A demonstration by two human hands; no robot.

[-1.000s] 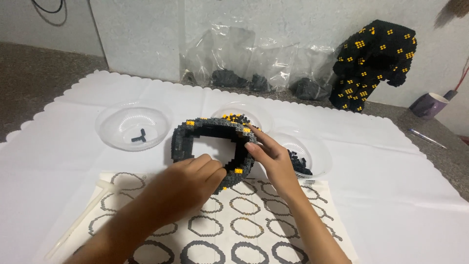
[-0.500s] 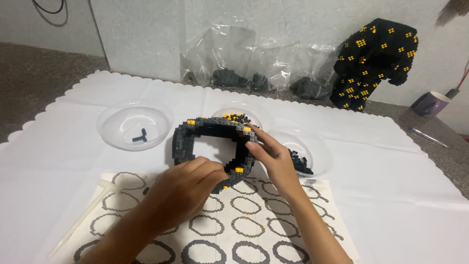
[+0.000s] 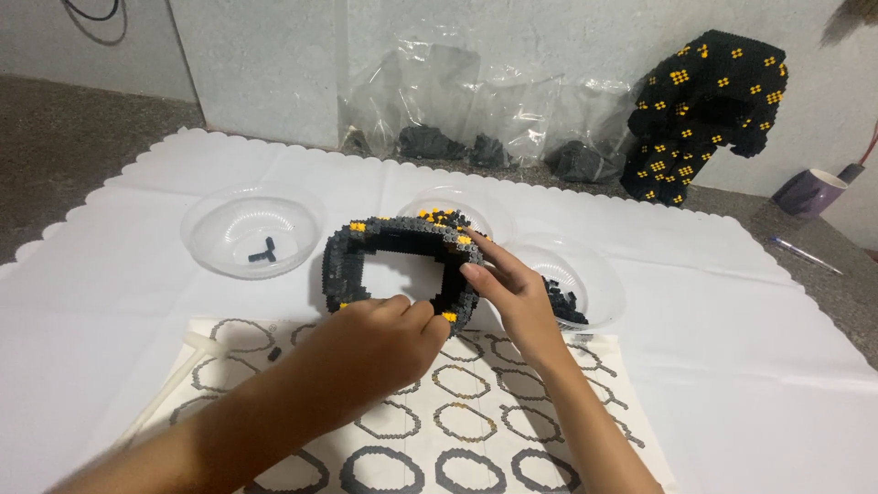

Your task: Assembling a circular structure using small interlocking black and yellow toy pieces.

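A ring-shaped model [image 3: 384,249] of small black, grey and yellow blocks stands upright on the white cloth [image 3: 750,366]. My left hand [image 3: 380,338] presses its fingertips against the ring's lower front edge. My right hand [image 3: 512,293] grips the ring's right side, thumb and fingers on its outer wall. Whether a loose block sits under my left fingertips is hidden.
Three clear plastic bowls sit behind the ring: left one [image 3: 251,229] with a few dark pieces, middle one [image 3: 457,209], right one [image 3: 572,274] with dark pieces. A printed sheet of ring outlines [image 3: 457,430] lies in front. Plastic bags [image 3: 476,110], a black-and-yellow block model [image 3: 704,110] and a purple cup [image 3: 809,192] stand behind.
Both hands stay on the ring. My left fingers have shifted slightly along its lower edge; the ring has barely moved.
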